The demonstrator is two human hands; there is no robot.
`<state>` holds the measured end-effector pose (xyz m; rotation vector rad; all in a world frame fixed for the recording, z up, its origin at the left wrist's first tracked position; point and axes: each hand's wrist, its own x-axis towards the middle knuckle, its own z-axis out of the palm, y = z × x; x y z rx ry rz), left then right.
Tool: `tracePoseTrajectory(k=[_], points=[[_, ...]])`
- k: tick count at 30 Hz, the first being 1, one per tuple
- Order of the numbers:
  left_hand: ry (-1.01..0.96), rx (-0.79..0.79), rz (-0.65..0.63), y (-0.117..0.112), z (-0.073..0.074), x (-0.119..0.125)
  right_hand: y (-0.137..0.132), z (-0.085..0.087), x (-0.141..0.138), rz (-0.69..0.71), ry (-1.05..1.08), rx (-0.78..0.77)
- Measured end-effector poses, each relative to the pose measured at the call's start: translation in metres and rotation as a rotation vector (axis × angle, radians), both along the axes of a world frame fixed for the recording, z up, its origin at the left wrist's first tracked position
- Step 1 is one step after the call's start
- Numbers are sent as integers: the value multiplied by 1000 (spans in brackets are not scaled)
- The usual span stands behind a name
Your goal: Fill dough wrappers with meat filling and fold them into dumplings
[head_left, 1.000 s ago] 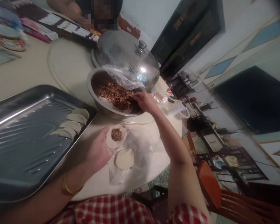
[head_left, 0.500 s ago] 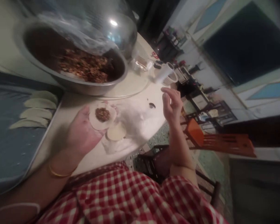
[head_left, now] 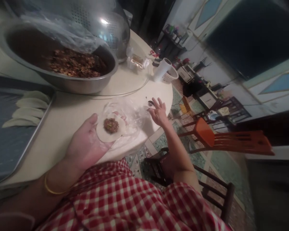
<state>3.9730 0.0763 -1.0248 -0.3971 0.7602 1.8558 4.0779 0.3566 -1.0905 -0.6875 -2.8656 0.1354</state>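
My left hand [head_left: 85,144] lies palm up over the table, cradling a round dumpling wrapper [head_left: 110,128] with a dab of brown meat filling at its centre. My right hand [head_left: 158,110] hovers with fingers spread over the table edge, next to a clear plastic sheet [head_left: 132,115] and a small dark object [head_left: 151,103]. It holds nothing. A wide steel bowl [head_left: 62,84] of minced filling stands beyond the hands. Several folded dumplings [head_left: 29,109] lie in a row on a steel tray [head_left: 7,150] at the left.
A perforated steel lid [head_left: 106,22] leans behind the bowl with plastic film [head_left: 62,32] draped over it. A small plastic packet [head_left: 137,61] and a white roll [head_left: 162,69] sit at the far table edge. An orange chair [head_left: 221,141] and a dark chair [head_left: 207,186] stand below right.
My right hand left the filling bowl, swung out to the right, then came down with spread fingers beside the plastic sheet. The view swung down and right. The filled wrapper stayed in my left palm.
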Motion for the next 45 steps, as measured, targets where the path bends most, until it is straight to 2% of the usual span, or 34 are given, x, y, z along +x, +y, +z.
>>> tracePoseTrajectory(k=[2, 5, 8, 10, 13, 17, 25, 27, 28, 32, 34, 40, 43, 45], points=[[-16, 6, 3, -1, 0, 0, 2, 2, 5, -2, 93, -24], [-40, -11, 40, -4, -3, -1, -8, 13, 16, 34, 373, -60], [-50, 20, 36, -5, -8, -1, -41, 21, 19, 232, 564, -71], [-51, 83, -1, -7, -10, 0, -68, 22, 13, 442, 620, -6], [-41, 143, -14, -10, -11, 0, -98, 15, -4, 619, 589, 93], [-12, 172, 20, -17, -10, -3, -110, 6, -20, 630, 480, 167], [51, 257, 61, -22, -8, -10, -126, 1, -1, 720, 488, 208], [82, 265, 55, -21, -7, -11, -121, 0, 4, 689, 491, 224], [90, 256, 60, -20, -7, -11, -115, 1, 5, 620, 485, 234], [90, 175, 127, -19, -9, -11, -76, 4, 4, 103, 372, 235], [91, 176, 135, -18, -10, -10, -57, 3, 1, -40, 291, 191], [82, 210, 98, -16, -9, -4, -35, -7, -5, -47, 132, 100], [56, 168, 89, -14, -5, 0, -38, -1, -1, -71, 217, 103], [41, 148, 82, -13, -5, 1, -48, 9, 2, -35, 329, 125]])
